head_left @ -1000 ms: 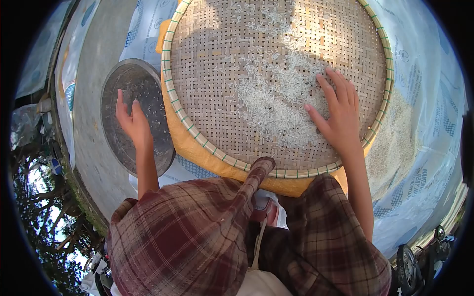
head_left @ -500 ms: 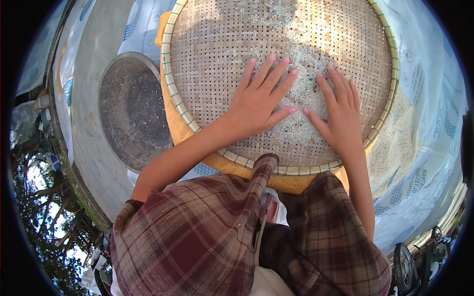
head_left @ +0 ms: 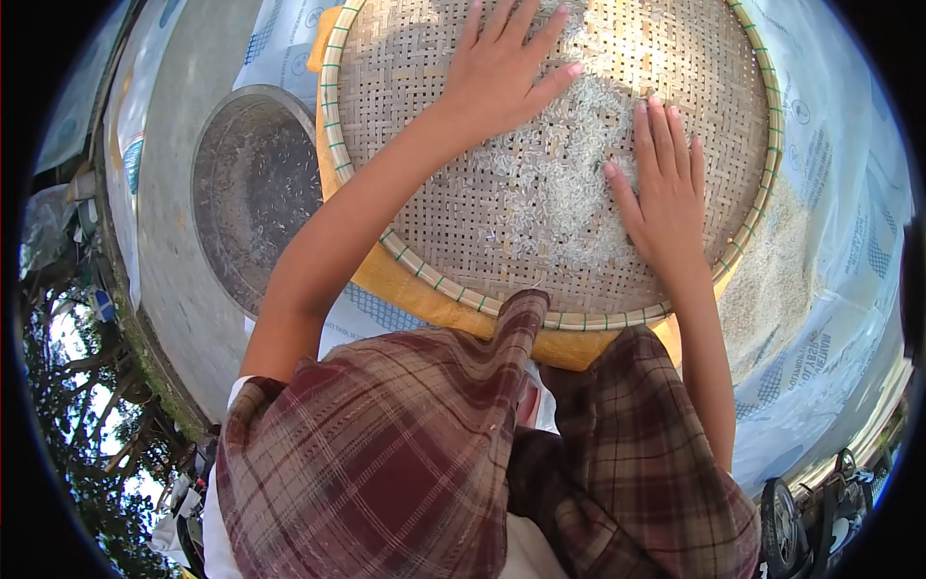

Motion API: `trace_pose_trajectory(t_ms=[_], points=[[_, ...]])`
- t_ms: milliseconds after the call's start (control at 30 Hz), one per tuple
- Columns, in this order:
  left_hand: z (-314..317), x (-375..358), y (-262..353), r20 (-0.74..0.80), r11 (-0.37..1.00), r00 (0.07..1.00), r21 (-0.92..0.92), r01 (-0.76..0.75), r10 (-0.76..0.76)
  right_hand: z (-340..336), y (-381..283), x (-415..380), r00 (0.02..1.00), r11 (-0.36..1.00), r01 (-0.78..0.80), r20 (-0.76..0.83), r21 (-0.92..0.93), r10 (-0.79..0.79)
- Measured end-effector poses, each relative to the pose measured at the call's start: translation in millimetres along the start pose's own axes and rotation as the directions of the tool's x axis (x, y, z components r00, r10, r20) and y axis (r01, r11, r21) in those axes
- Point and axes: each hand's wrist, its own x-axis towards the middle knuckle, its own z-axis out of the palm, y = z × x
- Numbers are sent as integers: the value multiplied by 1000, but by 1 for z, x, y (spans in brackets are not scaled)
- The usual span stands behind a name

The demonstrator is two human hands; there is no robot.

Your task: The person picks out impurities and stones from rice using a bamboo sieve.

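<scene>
A round woven bamboo winnowing tray [head_left: 453, 203] with a green-bound rim lies in front of me. Loose white rice [head_left: 584, 164] is spread in a band down its middle. My left hand [head_left: 502, 77] is open over the upper part of the tray, fingers spread, with its thumb near the rice. On the right side of the tray, my right hand [head_left: 666, 193] lies flat and open beside the grains, its fingers pointing away from me. Neither hand holds anything.
Left of the tray stands a dark metal basin [head_left: 256, 193] with a few scattered grains. A yellow-orange surface [head_left: 463, 321] shows beneath the tray. To the right, more grain [head_left: 776, 280] lies on printed white-blue sheeting [head_left: 820, 145]. Motorbike wheels [head_left: 786, 526] appear at lower right.
My left hand has moved up and away from me across the tray. My right hand has shifted slightly upward. The rice between them is more exposed, with some spread to the left.
</scene>
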Motion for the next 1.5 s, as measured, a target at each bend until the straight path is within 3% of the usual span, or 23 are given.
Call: trace_pose_trajectory(t_ms=[33, 67, 133, 367, 467, 533, 567, 600, 633, 667, 700, 733, 767, 900, 967, 1000, 1067, 1167, 1233, 1300, 1367, 1433, 1500], points=[[5, 1, 7, -158, 997, 985, -34, -72, 66, 2, -2, 3, 999, 1000, -20, -31, 1, 20], [9, -4, 15, -159, 997, 985, -35, -73, 66, 3, -3, 2, 999, 1000, -21, -31, 1, 21], [7, -21, 35, 59, 988, 987, -51, -147, 150, 5, -4, 3, 999, 999, -19, -27, -40, 18], [-33, -84, 38, 232, 967, 943, -139, -212, 240, -17, -8, -18, 986, 989, 110, 113, 101, -122], [-64, -95, 10, -99, 991, 989, 61, 116, -109, -36, 2, -22, 949, 951, -33, -288, 309, 127], [-79, -100, -20, -307, 885, 847, 30, 465, -434, -46, 13, -27, 892, 942, -49, -409, 332, 191], [-85, -103, -33, -383, 778, 705, -58, 626, -596, -52, 17, -30, 860, 933, -199, -402, 301, 314], [-90, -109, -44, -387, 777, 703, -59, 627, -597, -57, 21, -33, 810, 899, -344, -400, 269, 430], [-94, -115, -54, -313, 680, 622, -123, 722, -718, -61, 26, -38, 810, 901, -340, -403, 269, 426], [-96, -120, -58, -228, 566, 526, -177, 805, -819, -65, 31, -44, 803, 811, -511, -179, 287, 569], [-96, -122, -59, -231, 565, 524, -179, 806, -820, -68, 33, -48, 731, 698, -668, 55, 257, 680], [-97, -125, -59, -117, 486, 473, -277, 829, -873, -71, 29, -49, 638, 589, -763, 170, 266, 751], [-99, -126, -59, 3, 395, 424, -361, 845, -905, -65, 29, -53, 641, 590, -761, 169, 269, 749], [-90, -119, -37, -102, 571, 563, -84, 816, -820, -39, 31, -70, 669, 667, -734, -30, 129, 743], [-85, -129, -41, -61, 552, 559, -284, 784, -827, -45, 51, -72, 605, 473, -763, 229, 440, 763], [-87, -130, -44, -61, 554, 562, -285, 782, -825, -50, 51, -73, 603, 471, -764, 228, 441, 764], [-91, -134, -48, -48, 415, 466, -542, 731, -884, -66, 47, -72, 683, 290, -562, 237, 775, 690], [-100, -139, -86, -46, 329, 409, -679, 657, -911, -82, 4, -61, 743, 278, -516, 262, 810, 616], [-110, -129, -83, -77, 348, 390, -630, 694, -918, -71, -6, -60, 762, 293, -424, 162, 857, 628], [-116, -120, -58, -142, 434, 435, -563, 703, -889, -67, 22, -67, 679, 250, -531, 230, 809, 697], [-112, -115, -28, -133, 461, 482, -586, 667, -866, -84, 54, -77, 590, 30, -463, 283, 886, 756], [-103, -118, -12, -132, 497, 533, -595, 631, -835, -92, 67, -88, 590, 88, -463, 232, 882, 773], [-100, -134, -33, -153, 474, 508, -649, 596, -848, -79, 47, -90, 627, 170, -461, 184, 871, 757]])
